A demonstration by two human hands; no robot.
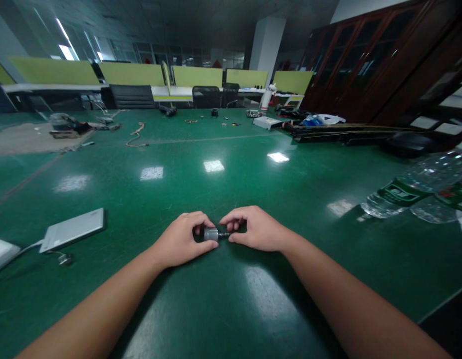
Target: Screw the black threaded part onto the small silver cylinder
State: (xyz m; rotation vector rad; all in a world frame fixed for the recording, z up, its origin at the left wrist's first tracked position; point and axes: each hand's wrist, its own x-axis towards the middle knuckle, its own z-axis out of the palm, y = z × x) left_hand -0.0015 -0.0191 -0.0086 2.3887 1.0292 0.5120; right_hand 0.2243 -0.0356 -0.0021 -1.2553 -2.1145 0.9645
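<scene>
Just above the green table, my left hand (184, 238) holds a short silver metal cylinder (211, 234) lying sideways between thumb and fingers. A thin dark shaft with ridges like a thread or a spring (224, 234) sticks out of the cylinder's right end. My right hand (255, 229) has its thumb and curled fingers at the free end of this shaft, with the index finger stretched out above it. The shaft's very tip is hidden by the right fingers. The cylinder's left end is partly covered by my left hand.
A grey flat device (74, 229) with a cable lies at left, a small metal piece (65, 259) below it. Clear plastic bottles (399, 194) lie at right. Farther back are a cord (137, 134), a silver box (267, 122) and long dark strips (328, 132).
</scene>
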